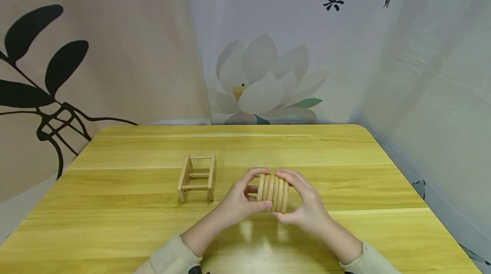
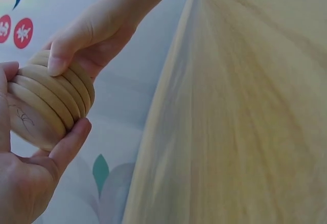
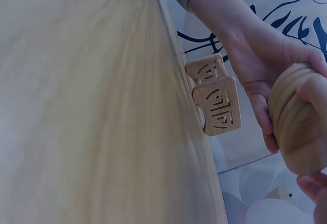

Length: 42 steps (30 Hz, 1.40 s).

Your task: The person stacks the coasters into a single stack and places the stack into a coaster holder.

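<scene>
A stack of several round wooden coasters [image 1: 273, 193] is held on edge, the discs lying side by side, above the table. My left hand [image 1: 242, 204] grips the stack from the left, thumb at the near side and fingers at the far side. From the right, my right hand [image 1: 308, 206] holds it too, thumb low and fingers over the top. In the left wrist view the end coaster [image 2: 30, 119] carries a thin dark line drawing. A wooden rack [image 1: 197, 187] with slatted rails stands to the left of my hands; its cut-out end panel [image 3: 219, 106] shows in the right wrist view.
The wooden table [image 1: 126, 223] has rounded far corners. Behind it hangs a printed cloth [image 1: 268, 18] with a lotus flower and dark writing, and another cloth side with leaves [image 1: 65, 63] is at the left.
</scene>
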Motion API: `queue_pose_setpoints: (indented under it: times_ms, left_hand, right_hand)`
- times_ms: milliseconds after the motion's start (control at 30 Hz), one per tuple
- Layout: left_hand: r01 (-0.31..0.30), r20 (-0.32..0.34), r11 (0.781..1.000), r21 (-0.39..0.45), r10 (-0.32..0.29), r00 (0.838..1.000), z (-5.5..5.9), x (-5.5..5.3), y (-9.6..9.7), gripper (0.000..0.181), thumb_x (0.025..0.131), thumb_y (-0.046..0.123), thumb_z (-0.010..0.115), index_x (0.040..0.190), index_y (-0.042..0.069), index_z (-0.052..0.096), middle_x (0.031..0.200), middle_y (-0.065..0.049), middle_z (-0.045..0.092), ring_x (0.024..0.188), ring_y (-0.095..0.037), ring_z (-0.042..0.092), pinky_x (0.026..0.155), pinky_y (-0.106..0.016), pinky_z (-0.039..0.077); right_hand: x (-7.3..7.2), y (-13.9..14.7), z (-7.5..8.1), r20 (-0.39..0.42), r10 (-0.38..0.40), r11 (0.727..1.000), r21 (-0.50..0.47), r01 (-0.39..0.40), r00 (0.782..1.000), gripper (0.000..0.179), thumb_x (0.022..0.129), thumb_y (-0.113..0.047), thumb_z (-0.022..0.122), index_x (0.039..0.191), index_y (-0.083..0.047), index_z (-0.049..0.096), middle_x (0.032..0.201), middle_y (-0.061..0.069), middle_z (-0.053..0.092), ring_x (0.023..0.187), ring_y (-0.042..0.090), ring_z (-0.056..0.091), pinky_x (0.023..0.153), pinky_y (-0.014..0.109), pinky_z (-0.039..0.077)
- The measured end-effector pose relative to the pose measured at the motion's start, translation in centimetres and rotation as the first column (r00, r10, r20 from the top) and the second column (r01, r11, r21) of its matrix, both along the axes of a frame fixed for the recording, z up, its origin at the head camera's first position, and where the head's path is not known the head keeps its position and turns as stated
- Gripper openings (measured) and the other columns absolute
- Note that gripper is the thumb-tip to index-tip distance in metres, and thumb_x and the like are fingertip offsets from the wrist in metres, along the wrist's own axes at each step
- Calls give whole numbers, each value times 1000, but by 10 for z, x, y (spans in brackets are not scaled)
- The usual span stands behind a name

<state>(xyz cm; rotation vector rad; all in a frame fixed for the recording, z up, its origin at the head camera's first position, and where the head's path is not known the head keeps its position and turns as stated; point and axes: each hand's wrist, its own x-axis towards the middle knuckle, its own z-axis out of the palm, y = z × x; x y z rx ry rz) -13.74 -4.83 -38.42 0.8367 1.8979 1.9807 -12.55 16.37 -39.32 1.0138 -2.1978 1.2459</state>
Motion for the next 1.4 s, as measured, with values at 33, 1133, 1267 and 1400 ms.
queue_pose_setpoints:
  times_ms: [33,1133,1267,1400]
  left_hand:
    - [-3,-4,1000,-5,3,1000,1,1,0,66,83,5,74,139,16,41,132,-19,34,97,-30,63,73,-41,56]
    - [-118,-48,993,19,119,992,12,-6,-36,61,82,-3,70,134,16,43,134,-20,38,96,-35,62,68,-45,56]
    - [-149,-63,989,10,150,987,15,-6,-42,63,81,-3,71,136,12,42,132,-19,40,96,-36,62,67,-45,56]
    - [-156,-71,988,16,156,985,18,-6,-49,64,82,-1,71,137,14,42,132,-18,39,95,-38,62,67,-46,56]
  right_hand:
    - [0,0,0,-4,1,1000,1,-1,1000,88,56,-5,87,136,-6,49,131,14,51,117,26,52,96,39,46]
    - [-15,-41,16,7,47,999,6,-47,999,89,59,-8,91,136,-11,48,135,11,49,123,30,48,98,45,42]
    - [-17,-49,18,7,74,997,-16,-74,997,89,59,-8,92,136,-10,48,136,13,49,123,31,48,98,47,42]
    - [-20,-55,20,-8,88,996,-23,-88,996,90,59,-11,92,137,-11,48,135,14,48,122,32,49,98,48,42]
